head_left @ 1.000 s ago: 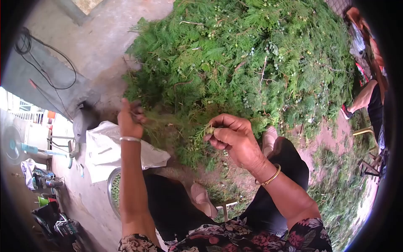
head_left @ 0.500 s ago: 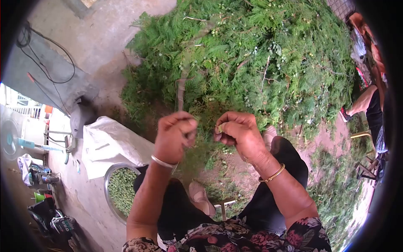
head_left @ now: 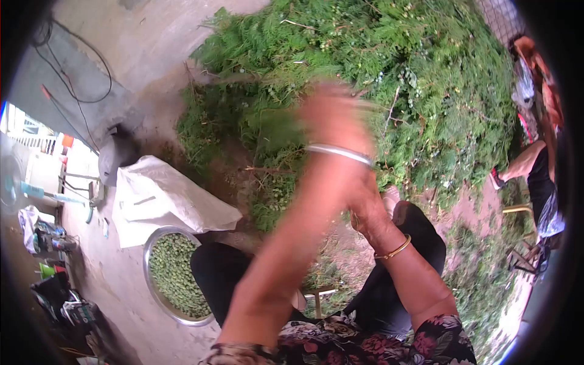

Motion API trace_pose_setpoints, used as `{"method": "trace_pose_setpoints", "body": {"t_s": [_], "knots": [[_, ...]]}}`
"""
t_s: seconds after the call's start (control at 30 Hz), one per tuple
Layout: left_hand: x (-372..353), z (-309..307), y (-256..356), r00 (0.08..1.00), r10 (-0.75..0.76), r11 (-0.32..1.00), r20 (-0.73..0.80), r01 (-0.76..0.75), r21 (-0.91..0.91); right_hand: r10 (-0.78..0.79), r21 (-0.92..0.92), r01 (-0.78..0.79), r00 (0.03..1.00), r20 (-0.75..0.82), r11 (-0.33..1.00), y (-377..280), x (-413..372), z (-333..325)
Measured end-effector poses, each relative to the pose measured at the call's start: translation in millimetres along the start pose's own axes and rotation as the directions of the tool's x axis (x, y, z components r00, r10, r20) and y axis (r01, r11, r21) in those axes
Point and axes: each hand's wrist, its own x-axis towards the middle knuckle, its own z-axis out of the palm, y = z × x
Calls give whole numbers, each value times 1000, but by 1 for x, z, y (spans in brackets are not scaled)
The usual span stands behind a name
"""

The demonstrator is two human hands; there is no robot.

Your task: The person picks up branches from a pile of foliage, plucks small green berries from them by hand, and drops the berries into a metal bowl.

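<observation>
My left hand (head_left: 334,115) is smeared by motion over the heap of green conifer branches (head_left: 438,85); its fingers cannot be made out. Beside it on the left is a blurred green patch, perhaps a sprig. A white bangle circles that wrist. Lower and to the right, my right hand (head_left: 370,210) is mostly covered by my left forearm, its fingers hidden. It wears a gold bangle. Small pale cones dot the branches. By my left knee, a metal basin (head_left: 148,267) holds many small green cones (head_left: 179,277).
A white sack (head_left: 170,198) lies on concrete beyond the basin. Black cable (head_left: 91,115) hangs at upper left, with a fan (head_left: 12,188) below. Another person's leg (head_left: 523,164) shows at far right. Loose green bits (head_left: 468,261) cover the ground there.
My left hand has swung up and to the right, its forearm now crossing in front of my right hand. Before, both hands were apart, with a blurred twig above the left one.
</observation>
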Motion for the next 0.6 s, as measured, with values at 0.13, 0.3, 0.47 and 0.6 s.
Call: {"method": "trace_pose_setpoints", "body": {"t_s": [0.13, 0.3, 0.47, 0.6], "knots": [[16, -15, 30, 1000, -14, 975, -20, 9, -224, 16, 141, -16, 1000, 3, 990, -1, 2, 8], [-27, -37, 82, 998, 20, 866, 51, 8, -500, 3, 286, 11, 999, -50, 958, -4, 3, -2], [44, -59, 52, 991, -132, 897, -1, 119, -425, -117, 253, 168, 972, -204, 953, -28, -6, -21], [16, -50, -127, 911, -304, 818, 277, 101, 566, -34, 407, 104, 984, -176, 907, -40, -8, -32]]}}
